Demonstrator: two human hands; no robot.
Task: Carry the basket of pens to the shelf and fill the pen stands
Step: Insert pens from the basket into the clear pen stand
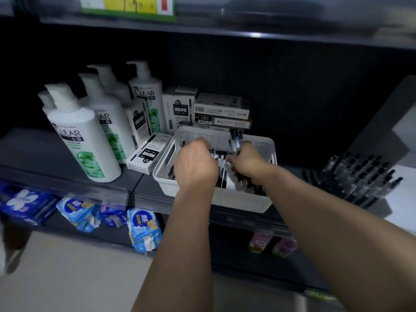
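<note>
While sat on shelf, white perforated basket (236, 200); right hand (246, 162) grips pens (236, 140)

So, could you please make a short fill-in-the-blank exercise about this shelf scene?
1. Both hands, left hand and right hand, reach into the white ____.
2. The right hand holds a bunch of ____.
3. The basket stands on the ____, right of the shampoo bottles.
4. The pen stand is on the ____ side of the basket.

Missing words: basket; pens; shelf; right
</note>
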